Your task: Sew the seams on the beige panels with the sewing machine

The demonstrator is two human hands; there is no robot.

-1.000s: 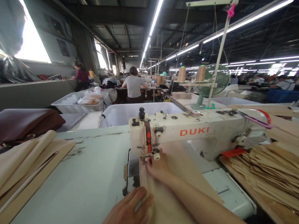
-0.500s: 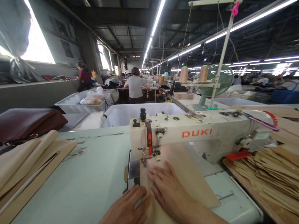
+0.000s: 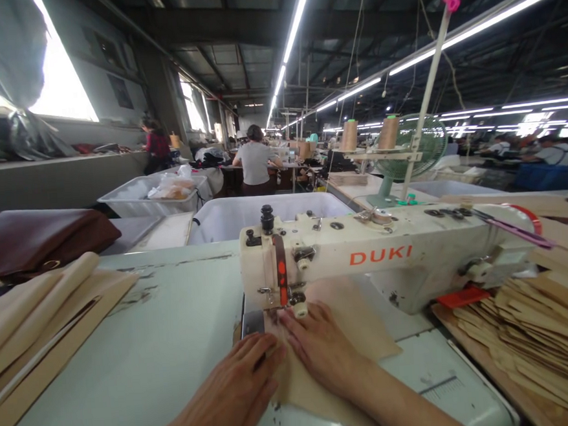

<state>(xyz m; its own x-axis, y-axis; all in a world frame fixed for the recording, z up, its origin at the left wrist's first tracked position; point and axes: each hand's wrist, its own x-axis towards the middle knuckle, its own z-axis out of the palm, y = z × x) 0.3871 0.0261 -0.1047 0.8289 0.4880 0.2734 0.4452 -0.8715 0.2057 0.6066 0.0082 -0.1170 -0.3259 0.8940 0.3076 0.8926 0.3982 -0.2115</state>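
A beige fabric panel (image 3: pixel 310 389) lies on the sewing machine's bed, its far part passing beneath the arm of the white sewing machine (image 3: pixel 326 262). My right hand (image 3: pixel 322 346) rests flat on it, fingers stretched forward close to the presser foot, which is partly hidden. At the panel's left edge is my left hand (image 3: pixel 233 388), its fingers bent and closed on the fabric just in front of the foot. The thumb of that hand is mostly out of sight.
Folded beige pieces (image 3: pixel 53 326) lie on the left of the pale green table (image 3: pixel 176 337), with a brown leather bag (image 3: pixel 47 239) behind. Stacked beige pieces (image 3: pixel 535 331) are at the right. Beyond the machine are a white bin (image 3: pixel 269 207), thread cones (image 3: pixel 349 135), a fan and co-workers.
Both hands have moved forward toward the presser foot, and the fabric panel has slid away from me under the machine. Its near edge now shows on the table.
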